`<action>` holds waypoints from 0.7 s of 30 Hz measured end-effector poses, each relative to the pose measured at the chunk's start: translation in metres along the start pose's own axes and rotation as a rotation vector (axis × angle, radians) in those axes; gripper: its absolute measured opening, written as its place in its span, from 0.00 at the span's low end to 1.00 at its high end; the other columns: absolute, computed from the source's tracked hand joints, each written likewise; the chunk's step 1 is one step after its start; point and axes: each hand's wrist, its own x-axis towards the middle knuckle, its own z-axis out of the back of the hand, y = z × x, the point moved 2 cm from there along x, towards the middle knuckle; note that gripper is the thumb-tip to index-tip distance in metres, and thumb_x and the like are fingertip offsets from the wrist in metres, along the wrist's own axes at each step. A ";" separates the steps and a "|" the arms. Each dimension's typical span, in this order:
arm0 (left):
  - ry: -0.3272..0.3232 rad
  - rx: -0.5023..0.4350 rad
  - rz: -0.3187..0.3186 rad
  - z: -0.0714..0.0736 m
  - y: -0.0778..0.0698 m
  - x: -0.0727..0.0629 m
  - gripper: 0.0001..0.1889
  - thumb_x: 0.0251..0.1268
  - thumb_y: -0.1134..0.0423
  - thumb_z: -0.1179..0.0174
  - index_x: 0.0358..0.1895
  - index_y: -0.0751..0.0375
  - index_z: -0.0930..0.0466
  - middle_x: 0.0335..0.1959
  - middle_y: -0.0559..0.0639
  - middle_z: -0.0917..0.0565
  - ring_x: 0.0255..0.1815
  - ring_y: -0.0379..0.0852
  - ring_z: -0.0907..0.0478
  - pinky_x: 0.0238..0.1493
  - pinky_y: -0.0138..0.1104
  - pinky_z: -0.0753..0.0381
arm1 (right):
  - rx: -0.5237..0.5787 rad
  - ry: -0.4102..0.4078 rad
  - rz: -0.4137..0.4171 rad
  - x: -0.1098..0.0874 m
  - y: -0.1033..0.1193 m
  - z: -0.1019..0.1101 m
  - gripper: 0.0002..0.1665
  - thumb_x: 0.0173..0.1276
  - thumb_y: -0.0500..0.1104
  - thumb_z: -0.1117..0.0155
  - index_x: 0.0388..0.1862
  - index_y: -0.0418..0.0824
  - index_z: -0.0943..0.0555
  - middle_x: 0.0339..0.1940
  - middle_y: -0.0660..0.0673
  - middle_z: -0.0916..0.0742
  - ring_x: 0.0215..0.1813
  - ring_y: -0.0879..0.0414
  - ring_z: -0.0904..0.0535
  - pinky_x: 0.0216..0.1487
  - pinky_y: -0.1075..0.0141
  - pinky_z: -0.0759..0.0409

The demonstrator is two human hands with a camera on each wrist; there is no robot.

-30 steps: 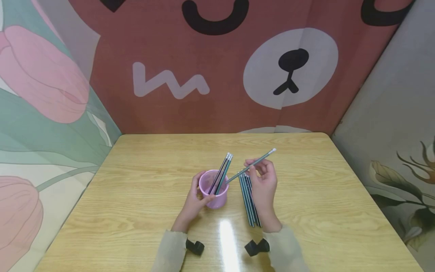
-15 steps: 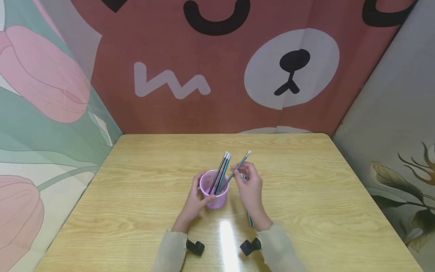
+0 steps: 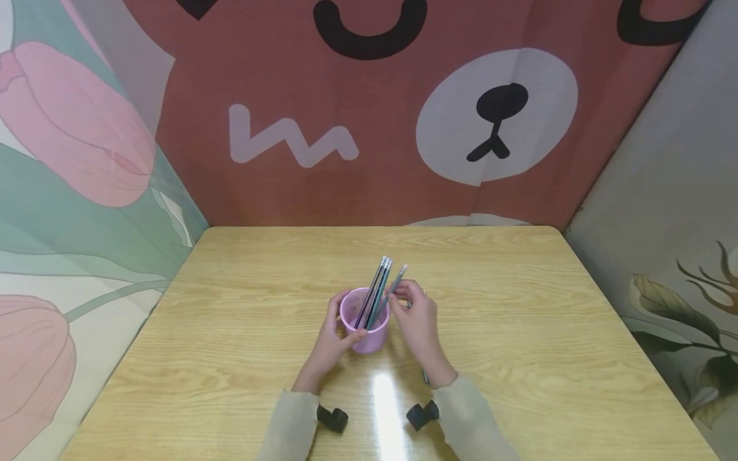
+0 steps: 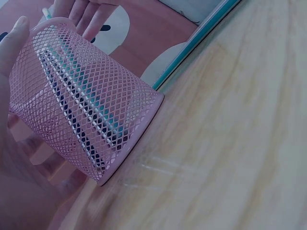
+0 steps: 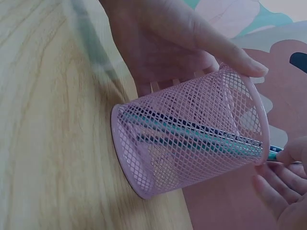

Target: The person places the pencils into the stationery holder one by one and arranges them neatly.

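Observation:
A pink mesh pencil cup [image 3: 369, 344] stands upright on the table, several pencils [image 3: 375, 288] leaning in it with their eraser ends up. My left hand [image 3: 330, 351] grips the cup from its left side, thumb at the rim in the right wrist view. At the cup's right rim, my right hand [image 3: 418, 323] pinches a green pencil [image 3: 401, 275] near its upper part. That pencil's lower end is inside the cup, and its eraser end points up and right. Through the mesh [image 4: 96, 91], dark and teal pencils show down to the base.
More pencils [image 3: 425, 376] lie on the wooden table [image 3: 259, 320] under my right hand and wrist, mostly hidden by them. A brown patterned backdrop [image 3: 288, 192] rises behind the table's far edge. Black straps with small boxes [image 3: 333, 419] sit at both cuffs.
My right hand has moved left to the cup, lowering the green pencil into it and tilting it more upright. The left hand and cup have stayed in place.

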 end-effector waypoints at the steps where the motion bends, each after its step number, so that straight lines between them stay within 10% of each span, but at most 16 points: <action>1: 0.000 0.001 0.001 0.000 0.001 0.000 0.47 0.53 0.53 0.29 0.74 0.53 0.48 0.69 0.60 0.34 0.66 0.64 0.32 0.64 0.57 0.27 | -0.015 0.005 0.001 0.000 0.000 0.000 0.12 0.63 0.31 0.37 0.46 0.32 0.21 0.43 0.37 0.11 0.47 0.44 0.13 0.43 0.70 0.14; 21: -0.016 0.010 0.028 -0.001 -0.004 0.000 0.45 0.54 0.61 0.30 0.74 0.52 0.47 0.70 0.60 0.35 0.68 0.63 0.34 0.67 0.58 0.31 | -0.189 0.014 -0.021 0.003 0.000 0.015 0.16 0.65 0.36 0.36 0.52 0.34 0.20 0.45 0.38 0.11 0.47 0.45 0.13 0.44 0.62 0.13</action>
